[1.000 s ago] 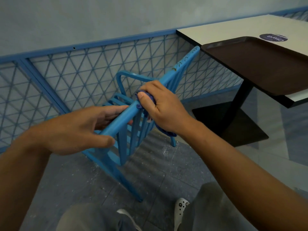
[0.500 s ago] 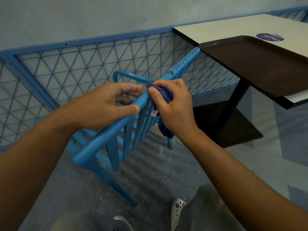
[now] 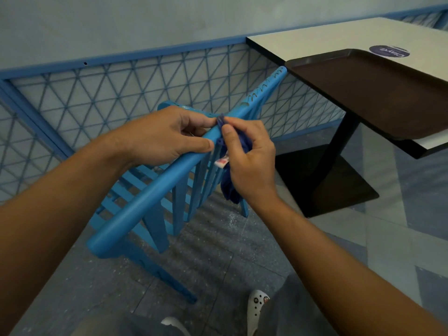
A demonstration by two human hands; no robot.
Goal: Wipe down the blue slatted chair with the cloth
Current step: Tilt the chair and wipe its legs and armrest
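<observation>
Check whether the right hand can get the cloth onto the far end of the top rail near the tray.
Probably yes. The right hand holds the cloth mid-rail, and the chair rail beyond looks bare up to the tray, whose edge crowds the tip.

My left hand [image 3: 167, 134] and right hand [image 3: 249, 163] meet on the chair [image 3: 155, 190] rail; the cloth [image 3: 230, 190] hangs below my right hand; the table [image 3: 303, 42] stands right, a tray [image 3: 363, 93] on it.

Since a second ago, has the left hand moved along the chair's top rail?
Yes. The left hand has slid up the top rail toward the table, meeting the right hand.
</observation>
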